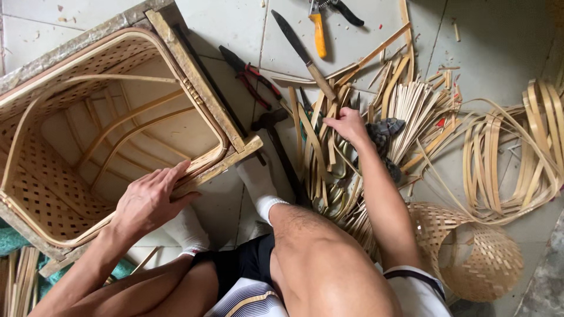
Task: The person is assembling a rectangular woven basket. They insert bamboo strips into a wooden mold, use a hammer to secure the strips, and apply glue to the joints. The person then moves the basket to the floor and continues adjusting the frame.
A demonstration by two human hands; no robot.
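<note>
A large square woven bamboo basket (41,194) sits inside a rough wooden frame (194,82) at the left. My left hand (150,199) lies flat on the basket's near rim, fingers spread, holding it down. My right hand (346,124) reaches forward into a pile of bamboo strips (317,147) on the tiled floor, with its fingers closing among them. Whether it grips one strip cannot be made out.
On the floor lie a long knife (299,50), red-handled pliers (252,76), yellow-handled cutters (318,29) and a hammer (273,126). Coiled bamboo bands (517,158) lie at the right. A small woven dome basket (470,252) rests by my right knee.
</note>
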